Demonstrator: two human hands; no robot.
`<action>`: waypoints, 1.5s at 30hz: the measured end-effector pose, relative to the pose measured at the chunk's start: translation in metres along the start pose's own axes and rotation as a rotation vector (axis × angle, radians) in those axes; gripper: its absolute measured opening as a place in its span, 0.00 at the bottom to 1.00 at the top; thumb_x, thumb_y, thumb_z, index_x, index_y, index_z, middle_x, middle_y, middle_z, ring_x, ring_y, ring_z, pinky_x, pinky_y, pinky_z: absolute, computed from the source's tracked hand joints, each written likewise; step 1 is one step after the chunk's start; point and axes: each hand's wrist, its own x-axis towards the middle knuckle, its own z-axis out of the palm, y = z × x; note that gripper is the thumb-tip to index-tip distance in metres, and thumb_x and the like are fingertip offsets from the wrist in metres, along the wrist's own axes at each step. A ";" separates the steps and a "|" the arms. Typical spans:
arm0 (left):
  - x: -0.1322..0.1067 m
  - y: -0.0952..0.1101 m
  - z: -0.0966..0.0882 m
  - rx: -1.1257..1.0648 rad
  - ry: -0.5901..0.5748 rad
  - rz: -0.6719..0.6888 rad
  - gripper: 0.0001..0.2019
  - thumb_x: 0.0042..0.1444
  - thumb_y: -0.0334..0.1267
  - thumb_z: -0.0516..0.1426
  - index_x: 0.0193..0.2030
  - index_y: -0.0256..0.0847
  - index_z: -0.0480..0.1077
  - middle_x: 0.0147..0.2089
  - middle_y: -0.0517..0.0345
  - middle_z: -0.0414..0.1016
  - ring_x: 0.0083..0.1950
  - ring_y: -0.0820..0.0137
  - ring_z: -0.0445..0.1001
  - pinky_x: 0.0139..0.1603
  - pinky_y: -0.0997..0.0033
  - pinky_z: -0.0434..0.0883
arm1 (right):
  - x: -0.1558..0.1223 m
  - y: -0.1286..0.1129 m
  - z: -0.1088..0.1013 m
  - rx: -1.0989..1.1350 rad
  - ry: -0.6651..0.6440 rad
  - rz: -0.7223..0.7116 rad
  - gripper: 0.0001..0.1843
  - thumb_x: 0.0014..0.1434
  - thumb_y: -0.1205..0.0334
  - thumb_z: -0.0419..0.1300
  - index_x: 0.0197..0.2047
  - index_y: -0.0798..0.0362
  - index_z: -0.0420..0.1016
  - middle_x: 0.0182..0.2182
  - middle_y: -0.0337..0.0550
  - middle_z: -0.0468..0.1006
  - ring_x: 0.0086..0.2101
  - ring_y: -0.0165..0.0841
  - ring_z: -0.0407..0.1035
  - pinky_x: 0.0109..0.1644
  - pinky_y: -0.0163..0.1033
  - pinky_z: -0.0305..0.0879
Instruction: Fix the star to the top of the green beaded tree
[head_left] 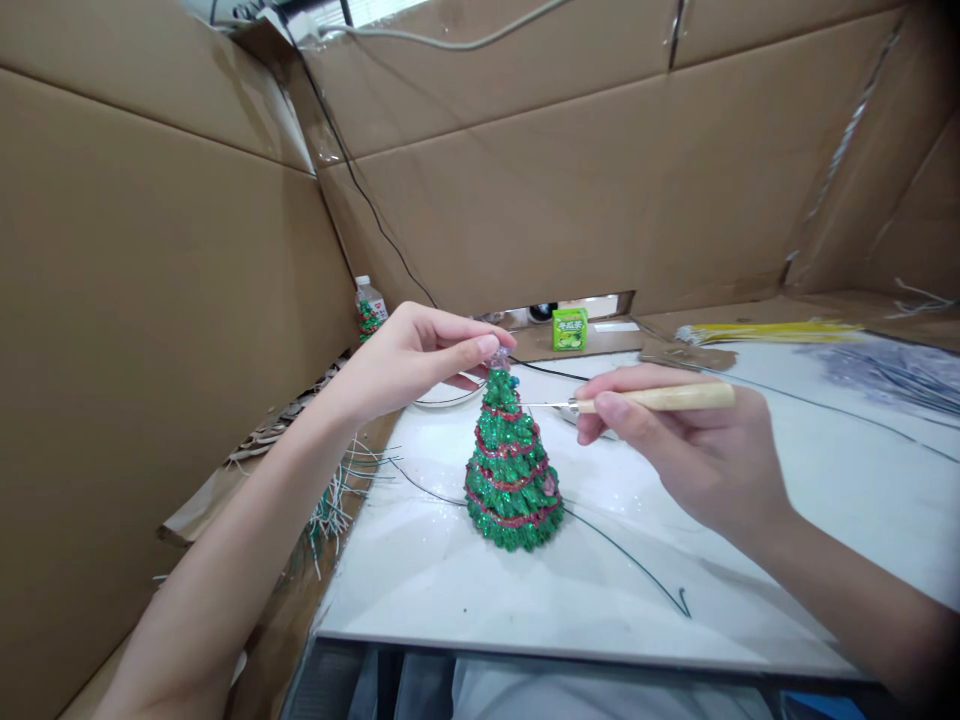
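A small green glittery Christmas tree [513, 455] with red garland bands stands upright on the white board [420, 600]. My left hand [420, 355] pinches the pale, clear topper [500, 357] at its tip between thumb and fingers. On the other side, my right hand [690, 440] grips an awl [660, 398] by its light wooden handle. The thin metal point reaches left to the upper part of the tree, near a small blue bead [515, 382]. Whether the point touches or enters the tree, I cannot tell. A pinkish ornament [550, 486] sits low on its right side.
Green wire [630, 560] runs across the board past the tree's base. Cut wire ends [337, 500] lie at the left edge. Behind are a bottle [367, 298], a green box [569, 329] and yellow strands [772, 333]. Cardboard walls [510, 180] enclose the back and sides.
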 end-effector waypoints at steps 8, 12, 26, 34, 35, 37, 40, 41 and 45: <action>-0.001 0.000 -0.001 0.000 -0.005 0.007 0.13 0.57 0.43 0.59 0.44 0.41 0.78 0.42 0.55 0.81 0.42 0.70 0.79 0.39 0.79 0.77 | 0.000 0.001 0.001 0.014 -0.002 0.011 0.06 0.61 0.65 0.58 0.36 0.50 0.76 0.25 0.36 0.77 0.27 0.25 0.72 0.29 0.30 0.71; 0.000 0.000 0.000 0.007 0.002 0.008 0.13 0.57 0.43 0.59 0.45 0.41 0.78 0.42 0.55 0.82 0.42 0.70 0.79 0.39 0.78 0.77 | 0.001 0.001 0.001 0.030 0.000 0.013 0.06 0.62 0.65 0.57 0.36 0.51 0.76 0.24 0.37 0.77 0.26 0.25 0.73 0.29 0.30 0.72; 0.000 -0.001 0.000 -0.017 -0.002 0.002 0.12 0.56 0.43 0.60 0.44 0.42 0.78 0.41 0.56 0.82 0.41 0.70 0.79 0.38 0.78 0.77 | 0.002 -0.001 0.001 0.030 -0.001 0.033 0.07 0.62 0.66 0.57 0.34 0.52 0.77 0.24 0.37 0.76 0.26 0.25 0.72 0.29 0.29 0.71; 0.000 0.000 0.000 -0.034 -0.006 -0.009 0.13 0.56 0.44 0.60 0.45 0.41 0.78 0.42 0.54 0.81 0.42 0.70 0.79 0.38 0.78 0.77 | 0.001 0.000 0.001 0.042 -0.007 0.049 0.08 0.62 0.65 0.57 0.33 0.52 0.77 0.26 0.38 0.77 0.26 0.25 0.72 0.29 0.30 0.71; 0.000 -0.001 0.000 -0.035 -0.006 -0.010 0.13 0.56 0.44 0.60 0.45 0.41 0.78 0.42 0.54 0.81 0.42 0.69 0.79 0.39 0.78 0.77 | 0.001 0.000 0.001 0.042 -0.006 0.053 0.08 0.62 0.64 0.57 0.33 0.52 0.77 0.26 0.39 0.77 0.26 0.25 0.72 0.29 0.30 0.71; 0.000 -0.001 0.000 -0.033 -0.005 -0.012 0.14 0.56 0.44 0.60 0.45 0.41 0.78 0.42 0.54 0.81 0.42 0.69 0.79 0.39 0.77 0.77 | 0.001 0.001 0.001 0.047 -0.004 0.064 0.09 0.62 0.63 0.57 0.32 0.52 0.77 0.27 0.39 0.77 0.26 0.26 0.72 0.29 0.31 0.72; 0.000 0.000 0.000 -0.019 0.002 -0.018 0.14 0.56 0.45 0.60 0.45 0.41 0.78 0.43 0.54 0.81 0.43 0.68 0.79 0.40 0.76 0.77 | 0.001 0.000 0.001 0.062 -0.005 0.085 0.09 0.61 0.62 0.58 0.32 0.52 0.77 0.27 0.40 0.77 0.26 0.27 0.72 0.29 0.32 0.72; -0.001 0.000 0.000 -0.011 0.004 -0.022 0.15 0.56 0.46 0.60 0.45 0.41 0.78 0.43 0.53 0.81 0.43 0.68 0.79 0.40 0.76 0.78 | 0.001 0.000 0.000 0.066 -0.005 0.090 0.08 0.61 0.62 0.58 0.32 0.52 0.77 0.27 0.40 0.77 0.26 0.27 0.72 0.29 0.32 0.72; -0.001 0.001 0.000 0.010 0.010 -0.033 0.16 0.55 0.47 0.60 0.46 0.41 0.78 0.43 0.52 0.81 0.44 0.67 0.79 0.41 0.74 0.78 | 0.002 -0.002 0.000 0.062 -0.001 0.111 0.09 0.61 0.60 0.58 0.32 0.52 0.77 0.26 0.40 0.77 0.26 0.28 0.72 0.28 0.33 0.72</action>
